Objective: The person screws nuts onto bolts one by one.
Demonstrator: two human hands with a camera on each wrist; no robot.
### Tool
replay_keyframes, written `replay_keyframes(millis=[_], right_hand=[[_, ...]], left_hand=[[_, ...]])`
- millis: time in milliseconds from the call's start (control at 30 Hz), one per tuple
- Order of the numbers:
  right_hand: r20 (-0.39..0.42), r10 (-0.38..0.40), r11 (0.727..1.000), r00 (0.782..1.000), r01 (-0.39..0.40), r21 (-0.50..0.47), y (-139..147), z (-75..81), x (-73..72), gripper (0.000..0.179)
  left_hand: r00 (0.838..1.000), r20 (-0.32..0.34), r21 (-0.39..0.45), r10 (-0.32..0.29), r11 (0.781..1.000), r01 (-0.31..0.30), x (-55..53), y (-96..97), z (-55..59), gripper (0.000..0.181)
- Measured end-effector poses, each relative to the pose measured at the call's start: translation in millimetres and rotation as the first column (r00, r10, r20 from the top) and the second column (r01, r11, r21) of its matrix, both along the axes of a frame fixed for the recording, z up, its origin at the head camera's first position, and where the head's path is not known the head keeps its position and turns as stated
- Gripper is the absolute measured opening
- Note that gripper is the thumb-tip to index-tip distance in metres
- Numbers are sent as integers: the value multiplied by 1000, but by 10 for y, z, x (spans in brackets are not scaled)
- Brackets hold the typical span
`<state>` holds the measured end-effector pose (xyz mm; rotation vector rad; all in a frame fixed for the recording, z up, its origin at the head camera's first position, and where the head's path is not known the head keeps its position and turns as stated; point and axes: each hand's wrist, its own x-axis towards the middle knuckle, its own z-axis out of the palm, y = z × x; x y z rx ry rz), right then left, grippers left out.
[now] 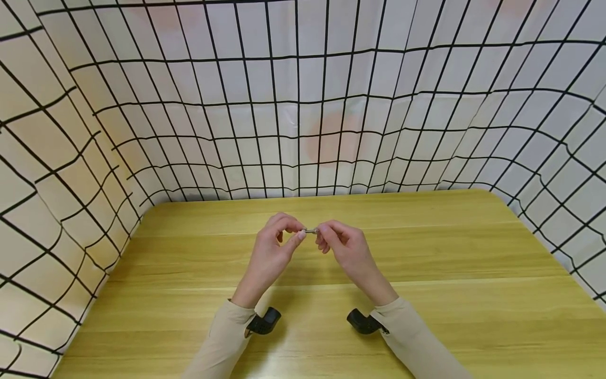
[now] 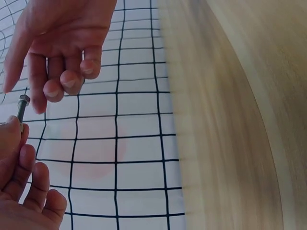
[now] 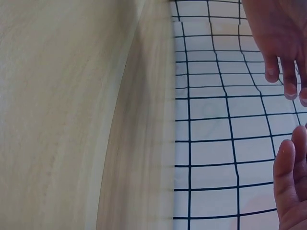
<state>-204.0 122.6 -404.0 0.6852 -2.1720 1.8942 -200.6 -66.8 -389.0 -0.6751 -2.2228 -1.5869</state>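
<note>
My left hand (image 1: 273,243) pinches a small metal bolt (image 1: 310,231) between thumb and forefinger, above the table. In the left wrist view, the bolt (image 2: 22,109) juts out of the left fingertips with its hexagonal end outward. My right hand (image 1: 344,242) is at that hexagonal end. Its thumb and forefinger stand either side of it, with narrow gaps showing in the left wrist view. The right hand's other fingers (image 2: 70,81) are loosely bent. In the right wrist view, both hands are partly cut off and the bolt is out of sight.
Under the hands lies a wood-grain table (image 1: 303,295). A white curtain (image 1: 303,116) with a black grid pattern stands along its back and sides. Each beige sleeve has a black wrist mount (image 1: 265,321) beside its cuff.
</note>
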Motion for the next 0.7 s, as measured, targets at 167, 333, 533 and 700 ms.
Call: replay_keyframes(millis=[167, 333, 533, 700], right_hand=[[-35, -12, 999, 999, 13, 33, -12, 164, 93, 19], [-134, -37, 993, 990, 51, 106, -35, 287, 179, 29], [-222, -54, 991, 973, 79, 107, -55, 308, 187, 23], [-230, -63, 990, 971, 90, 112, -59, 298, 185, 17]], left_hand=[[1000, 14, -10, 28, 1000, -28, -14, -9, -4, 2], [999, 25, -19, 34, 999, -33, -16, -18, -8, 4], [999, 37, -28, 23, 999, -22, 0, -20, 6, 8], [999, 41, -27, 31, 999, -30, 2, -22, 10, 6]])
